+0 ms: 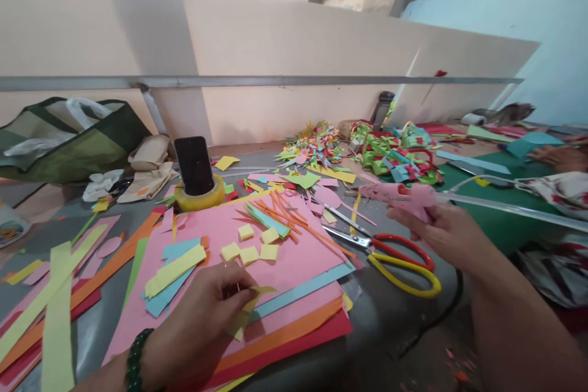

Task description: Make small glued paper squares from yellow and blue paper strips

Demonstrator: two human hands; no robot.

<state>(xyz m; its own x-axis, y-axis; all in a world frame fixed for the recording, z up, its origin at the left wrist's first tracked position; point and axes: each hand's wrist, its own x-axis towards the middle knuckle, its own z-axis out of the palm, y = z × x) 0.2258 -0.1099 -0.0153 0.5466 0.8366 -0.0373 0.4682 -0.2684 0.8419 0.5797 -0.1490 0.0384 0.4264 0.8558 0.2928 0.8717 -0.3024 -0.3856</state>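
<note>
Yellow paper slip (pixel 260 291) pinched between thumb and fingertips of the left hand (pixel 202 312), low and left of centre, over the pink sheet (pixel 285 245) on the tabletop (pixel 395 318). Right of centre, right hand (pixel 443 233) clenched around a pink glue gun (pixel 399 195), above the scissors (pixel 395 254). Small yellow squares (pixel 250 251) mid-frame on the sheet. Further up and left, phone (pixel 193 165) upright in a tape roll (pixel 199 199).
</note>
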